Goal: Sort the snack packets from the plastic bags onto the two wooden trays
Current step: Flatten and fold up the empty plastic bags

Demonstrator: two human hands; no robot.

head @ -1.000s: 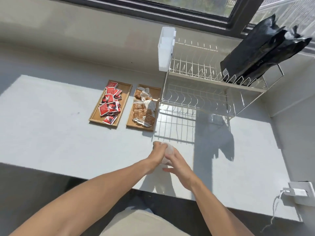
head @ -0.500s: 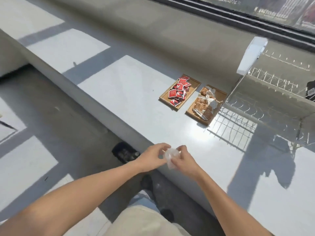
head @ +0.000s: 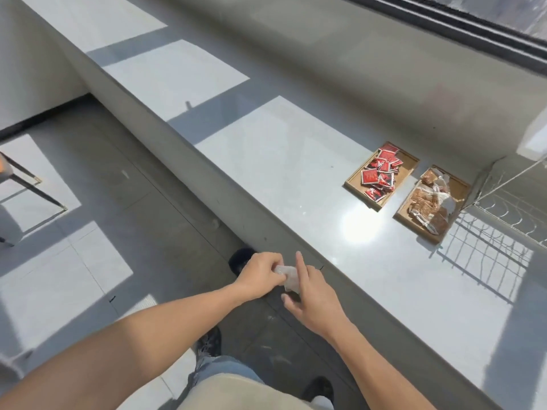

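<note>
Two wooden trays lie side by side on the pale counter at the right. The left tray (head: 410,170) holds several red packets (head: 379,176). The right tray (head: 461,187) holds several clear packets of brown snacks (head: 426,202). Off the counter's front edge, above the floor, my left hand (head: 260,276) pinches a crumpled clear plastic bag (head: 287,275). My right hand (head: 307,294) touches the same bag from the right, index finger raised, other fingers loosely spread.
A white wire dish rack (head: 509,202) stands right of the trays, throwing a grid shadow on the counter (head: 266,161). A dark window frame (head: 473,34) runs along the back. Chair legs (head: 26,184) show at far left on the tiled floor. My shoes are below.
The view has swung left and back from the counter. My hands, still together on the crumpled bag, have moved off the counter edge to over the floor. My right fingers have loosened.
</note>
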